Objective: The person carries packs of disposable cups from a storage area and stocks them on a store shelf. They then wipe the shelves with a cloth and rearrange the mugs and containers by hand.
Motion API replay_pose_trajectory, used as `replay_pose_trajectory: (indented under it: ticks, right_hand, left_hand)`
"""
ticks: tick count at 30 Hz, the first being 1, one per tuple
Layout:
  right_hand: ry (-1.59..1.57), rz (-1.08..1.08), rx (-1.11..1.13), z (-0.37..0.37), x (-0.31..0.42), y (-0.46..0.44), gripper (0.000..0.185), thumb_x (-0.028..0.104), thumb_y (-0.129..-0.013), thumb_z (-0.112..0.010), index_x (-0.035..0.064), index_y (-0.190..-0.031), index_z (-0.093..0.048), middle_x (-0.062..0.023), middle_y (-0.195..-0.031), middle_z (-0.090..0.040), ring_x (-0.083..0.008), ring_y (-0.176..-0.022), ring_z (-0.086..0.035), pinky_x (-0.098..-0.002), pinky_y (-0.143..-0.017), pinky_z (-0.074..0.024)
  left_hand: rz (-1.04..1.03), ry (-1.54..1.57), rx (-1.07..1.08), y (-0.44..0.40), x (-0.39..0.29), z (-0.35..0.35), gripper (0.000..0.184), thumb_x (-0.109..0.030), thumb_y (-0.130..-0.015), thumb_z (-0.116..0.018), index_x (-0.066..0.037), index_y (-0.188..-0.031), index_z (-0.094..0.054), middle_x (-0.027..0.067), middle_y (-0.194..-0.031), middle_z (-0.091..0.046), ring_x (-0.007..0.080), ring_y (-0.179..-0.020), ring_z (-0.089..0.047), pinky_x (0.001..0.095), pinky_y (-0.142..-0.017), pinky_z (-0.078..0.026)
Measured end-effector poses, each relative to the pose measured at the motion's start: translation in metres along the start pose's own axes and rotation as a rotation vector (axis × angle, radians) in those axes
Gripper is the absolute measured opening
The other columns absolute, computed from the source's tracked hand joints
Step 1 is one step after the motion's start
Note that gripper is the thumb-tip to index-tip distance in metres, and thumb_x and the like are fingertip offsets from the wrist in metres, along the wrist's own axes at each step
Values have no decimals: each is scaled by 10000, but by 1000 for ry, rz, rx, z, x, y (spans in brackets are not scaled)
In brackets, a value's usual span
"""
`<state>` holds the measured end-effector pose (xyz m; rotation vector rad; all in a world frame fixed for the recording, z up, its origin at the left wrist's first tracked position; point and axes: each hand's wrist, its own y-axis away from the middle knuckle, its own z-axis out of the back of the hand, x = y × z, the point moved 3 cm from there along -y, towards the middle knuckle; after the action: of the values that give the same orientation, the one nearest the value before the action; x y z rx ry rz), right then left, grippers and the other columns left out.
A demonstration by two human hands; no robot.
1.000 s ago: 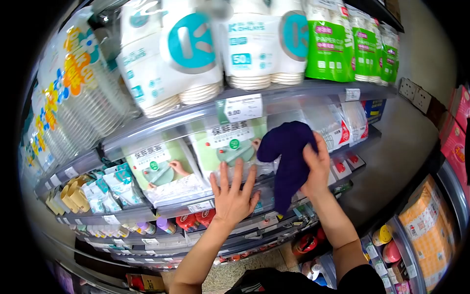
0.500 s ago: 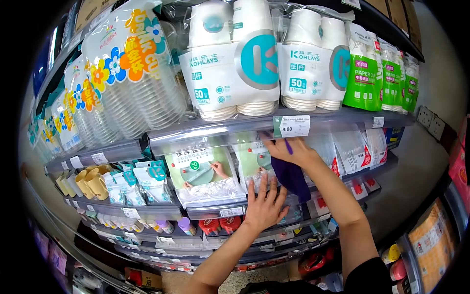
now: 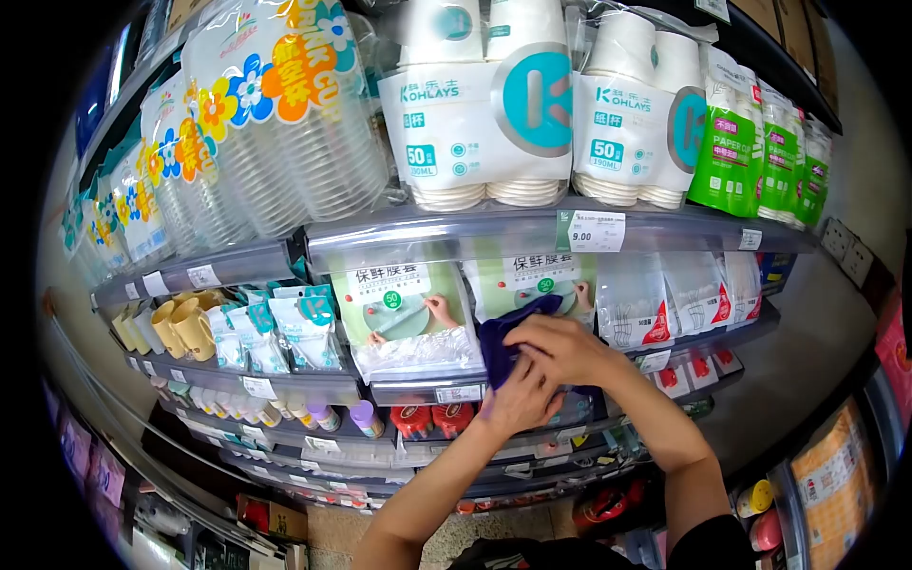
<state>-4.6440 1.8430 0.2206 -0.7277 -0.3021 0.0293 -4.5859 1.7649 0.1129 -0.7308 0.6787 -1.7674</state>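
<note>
Your right hand (image 3: 568, 353) bends over the dark purple cloth (image 3: 500, 350), its fingers closed on the soft, matte fabric. Your left hand (image 3: 519, 397) meets it from below with fingers partly curled; your hands overlap, so you cannot tell whether the left one grips the cloth too. The cloth is bunched into loose folds in front of a flat, glossy packet (image 3: 525, 275) with a green and white print, and a dark end of it shows under your right wrist.

Beside that packet, a matching packet (image 3: 404, 318) has crinkled clear plastic showing at its base. On the other side stand slim clear bags (image 3: 635, 302) with red corners. The smooth grey shelf edge (image 3: 427, 249) above carries a rectangular paper price tag (image 3: 597, 231). Over it, you have ribbed clear plastic cups (image 3: 275, 176) in tall nested stacks, white paper cups (image 3: 484, 123) with rounded rims in film, and green-wrapped paper cups (image 3: 727, 157). Rounded yellow mugs (image 3: 193, 330) sit further left, below.
</note>
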Motion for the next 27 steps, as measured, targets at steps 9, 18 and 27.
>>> replay_pose_trajectory:
  ticks: [9, 18, 27]
  right_hand:
    - [-351, -482, -853, 44, -23, 66, 192, 54, -829, -562, 29, -1019, -558, -66, -946, -585, -166, -909, -554, -279, -824, -429]
    - [253, 66, -543, -19, 69, 0, 490, -28, -678, -571, 43, -1160, -512, -188, -1085, -527, -300, -975, -566, -374, -891, -473]
    - [710, 404, -327, -52, 49, -135, 481, 36, -761, -592, 77, -1240, -561, -183, -1114, -579, -306, -884, -651, -373, -745, -553]
  left_hand:
    - [-29, 203, -100, 12, 15, 73, 561, -256, -743, -671, -55, -1249, -539, 186, -1188, -520, 351, -1115, -499, 517, -988, -354]
    - [770, -46, -503, 84, 108, 135, 598, -89, -803, -677, 75, -1298, -385, 248, -1170, -506, 378, -1074, -481, 461, -921, -379]
    - [852, -190, -291, 77, 130, 135, 536, -194, -789, -689, -13, -1259, -504, 147, -991, -591, 325, -998, -495, 471, -858, -311]
